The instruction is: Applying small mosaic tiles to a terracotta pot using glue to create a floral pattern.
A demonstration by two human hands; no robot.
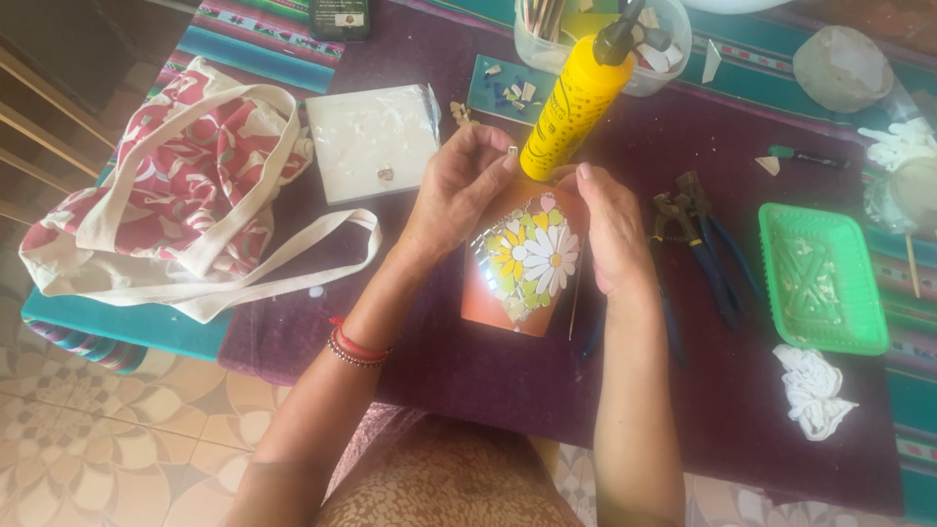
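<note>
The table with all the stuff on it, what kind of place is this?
Probably a home craft table for mosaic work. A terracotta pot bears tile flowers, a yellow glue bottle stands behind it, and blue-handled nippers lie beside a green tray.

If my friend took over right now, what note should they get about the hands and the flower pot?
Left hand: pinches a small pale tile piece at its fingertips, just above the pot.
Right hand: rests on the terracotta pot, steadying its right side.
Pot lies on its side on the purple cloth, between the hands. The yellow glue bottle stands right behind it; blue-handled nippers lie to the right.
Done: a daisy mosaic of white, yellow and green pieces covers part of the pot.
Left: bare terracotta around the mosaic; the pinched piece is not yet set.
</note>
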